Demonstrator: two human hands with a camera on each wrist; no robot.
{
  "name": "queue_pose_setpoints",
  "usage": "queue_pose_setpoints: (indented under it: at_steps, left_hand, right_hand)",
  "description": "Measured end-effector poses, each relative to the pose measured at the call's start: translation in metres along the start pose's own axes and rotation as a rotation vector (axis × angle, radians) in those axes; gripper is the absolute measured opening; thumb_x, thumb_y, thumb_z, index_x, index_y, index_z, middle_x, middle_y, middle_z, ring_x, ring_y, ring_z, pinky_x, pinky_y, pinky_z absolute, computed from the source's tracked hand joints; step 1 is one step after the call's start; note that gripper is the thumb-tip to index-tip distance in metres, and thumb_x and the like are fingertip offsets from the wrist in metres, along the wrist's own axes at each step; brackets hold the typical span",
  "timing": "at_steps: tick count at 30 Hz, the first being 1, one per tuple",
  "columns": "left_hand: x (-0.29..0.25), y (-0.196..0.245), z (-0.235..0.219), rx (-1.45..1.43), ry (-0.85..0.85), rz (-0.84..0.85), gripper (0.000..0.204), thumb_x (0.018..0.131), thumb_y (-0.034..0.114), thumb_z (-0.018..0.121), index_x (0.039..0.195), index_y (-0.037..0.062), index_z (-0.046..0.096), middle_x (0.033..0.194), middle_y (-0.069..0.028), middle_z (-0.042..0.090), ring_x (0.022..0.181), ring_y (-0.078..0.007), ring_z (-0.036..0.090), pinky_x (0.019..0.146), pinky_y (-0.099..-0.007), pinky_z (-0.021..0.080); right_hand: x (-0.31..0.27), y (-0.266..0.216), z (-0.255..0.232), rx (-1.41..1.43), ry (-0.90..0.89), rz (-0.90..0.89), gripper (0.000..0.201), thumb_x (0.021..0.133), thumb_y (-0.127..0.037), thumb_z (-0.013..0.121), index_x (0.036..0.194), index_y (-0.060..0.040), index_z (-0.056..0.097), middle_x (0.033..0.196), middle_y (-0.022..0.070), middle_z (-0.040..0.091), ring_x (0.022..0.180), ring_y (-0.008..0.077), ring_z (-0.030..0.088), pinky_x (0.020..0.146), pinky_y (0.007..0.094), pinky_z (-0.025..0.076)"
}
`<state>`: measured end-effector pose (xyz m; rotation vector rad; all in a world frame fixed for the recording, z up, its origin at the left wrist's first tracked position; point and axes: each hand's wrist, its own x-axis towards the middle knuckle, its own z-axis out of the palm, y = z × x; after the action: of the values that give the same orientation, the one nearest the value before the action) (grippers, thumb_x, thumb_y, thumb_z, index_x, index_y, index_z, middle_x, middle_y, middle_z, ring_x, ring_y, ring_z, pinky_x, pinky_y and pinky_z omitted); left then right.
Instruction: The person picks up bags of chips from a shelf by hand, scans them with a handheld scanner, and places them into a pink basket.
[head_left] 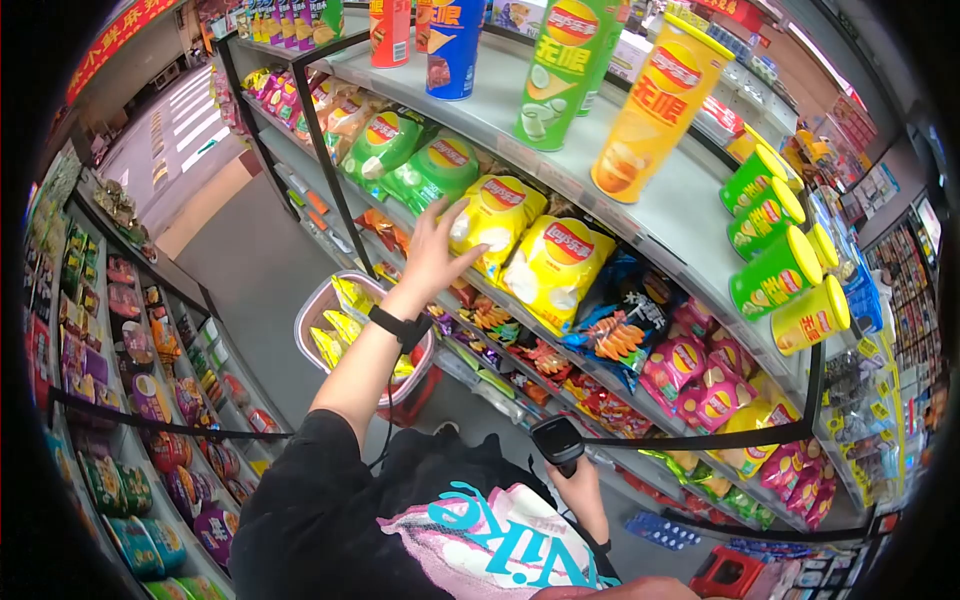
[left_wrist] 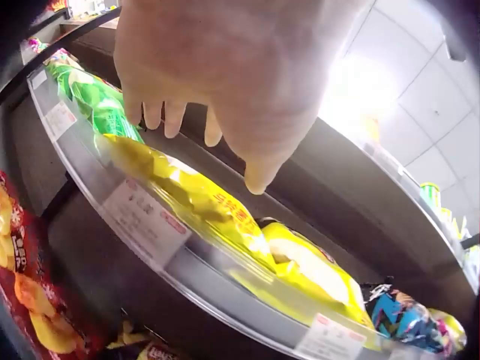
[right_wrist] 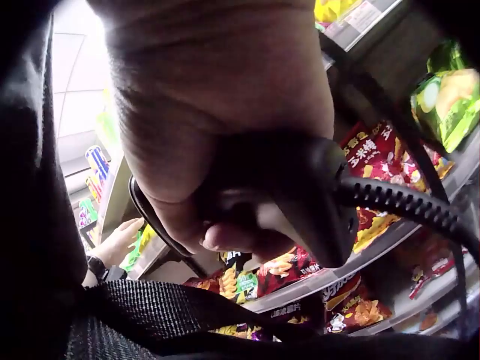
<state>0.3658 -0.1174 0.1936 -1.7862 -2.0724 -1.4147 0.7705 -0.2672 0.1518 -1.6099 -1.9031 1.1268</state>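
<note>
My left hand reaches over the snack shelf with spread fingers, its fingertips right at a yellow Lay's chip bag. In the left wrist view that hand hangs above the yellow bag, with nothing in its grasp. A second yellow Lay's bag stands to the right, and green chip bags lean to the left. Low in front of my body, my right hand grips a black handheld barcode scanner. Its ribbed cable shows in the right wrist view, fingers curled round the handle.
Chip canisters, among them a yellow one, line the upper shelf. Below my left forearm stands a pink-rimmed basket with yellow packets. A black shelf rail runs close to the scanner. Another stocked shelf borders the aisle at left.
</note>
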Motion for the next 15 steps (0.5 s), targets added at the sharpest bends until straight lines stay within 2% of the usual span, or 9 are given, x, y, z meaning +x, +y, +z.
queue_pose_setpoints:
  at_steps: [3, 4, 7, 9, 10, 12, 14, 15]
  left_hand:
    - [0.014, 0.003, 0.004, 0.071, -0.062, 0.07, 0.083, 0.077, 0.048, 0.077, 0.145, 0.0162, 0.043, 0.147, -0.0268, 0.037, 0.137, -0.0461, 0.035, 0.112, -0.0534, 0.033]
    - [0.016, 0.003, 0.005, 0.12, -0.078, 0.078, 0.088, 0.077, 0.052, 0.076, 0.149, 0.0166, 0.039, 0.149, -0.0287, 0.035, 0.138, -0.048, 0.034, 0.111, -0.0542, 0.033]
    - [0.021, -0.001, 0.012, 0.137, -0.126, 0.058, 0.09, 0.077, 0.052, 0.075, 0.151, 0.0183, 0.035, 0.15, -0.0294, 0.034, 0.137, -0.049, 0.035, 0.111, -0.0536, 0.033]
    - [0.02, -0.006, 0.016, 0.091, -0.147, 0.064, 0.092, 0.078, 0.052, 0.075, 0.151, 0.0164, 0.033, 0.146, -0.03, 0.038, 0.134, -0.0485, 0.039, 0.11, -0.0526, 0.035]
    - [0.02, -0.009, 0.018, 0.085, -0.151, 0.065, 0.092, 0.078, 0.05, 0.075, 0.151, 0.0139, 0.033, 0.143, -0.0286, 0.042, 0.131, -0.0469, 0.042, 0.108, -0.0519, 0.037]
    - [0.025, -0.012, 0.019, 0.07, -0.144, 0.072, 0.092, 0.078, 0.049, 0.075, 0.151, 0.0114, 0.033, 0.141, -0.0273, 0.045, 0.128, -0.0453, 0.045, 0.106, -0.0511, 0.039]
    - [0.026, -0.011, 0.016, -0.018, -0.117, 0.082, 0.088, 0.079, 0.041, 0.076, 0.149, 0.0068, 0.035, 0.132, -0.024, 0.053, 0.12, -0.0413, 0.053, 0.1, -0.0487, 0.043]
    - [0.027, -0.012, 0.017, -0.027, -0.118, 0.081, 0.088, 0.079, 0.041, 0.076, 0.149, 0.0068, 0.035, 0.132, -0.024, 0.053, 0.12, -0.0413, 0.053, 0.1, -0.0487, 0.043]
  right_hand:
    - [0.006, -0.018, 0.018, -0.001, 0.008, 0.028, 0.036, 0.08, -0.019, 0.075, 0.107, 0.0035, 0.065, 0.089, 0.0198, 0.072, 0.084, 0.0282, 0.071, 0.076, 0.0365, 0.053]
    - [0.007, -0.022, 0.024, 0.0, 0.014, 0.038, 0.036, 0.08, -0.019, 0.075, 0.107, 0.0035, 0.065, 0.089, 0.0198, 0.072, 0.084, 0.0282, 0.071, 0.076, 0.0365, 0.053]
    - [0.01, -0.034, 0.043, -0.032, 0.033, 0.059, 0.037, 0.081, -0.02, 0.075, 0.107, 0.0037, 0.064, 0.088, 0.0199, 0.072, 0.084, 0.0291, 0.071, 0.076, 0.0366, 0.053]
    - [0.009, -0.046, 0.049, -0.009, 0.027, 0.122, 0.038, 0.081, -0.022, 0.076, 0.107, 0.0039, 0.064, 0.088, 0.0196, 0.071, 0.083, 0.0298, 0.071, 0.075, 0.0369, 0.053]
    - [0.01, -0.052, 0.05, -0.021, 0.021, 0.187, 0.038, 0.08, -0.023, 0.078, 0.105, 0.0038, 0.066, 0.09, 0.0186, 0.072, 0.087, 0.022, 0.071, 0.077, 0.0353, 0.053]
    - [0.009, -0.049, 0.055, -0.042, 0.038, 0.165, 0.038, 0.08, -0.023, 0.078, 0.106, 0.0032, 0.066, 0.09, 0.0185, 0.072, 0.087, 0.0218, 0.071, 0.077, 0.0353, 0.053]
    - [0.013, -0.05, 0.059, -0.059, 0.053, 0.139, 0.038, 0.08, -0.023, 0.078, 0.106, 0.0025, 0.067, 0.09, 0.0183, 0.073, 0.087, 0.0215, 0.071, 0.077, 0.0354, 0.053]
    - [0.014, -0.053, 0.06, -0.063, 0.043, 0.152, 0.038, 0.08, -0.023, 0.077, 0.104, 0.0041, 0.066, 0.088, 0.02, 0.072, 0.085, 0.0267, 0.071, 0.075, 0.0373, 0.053]
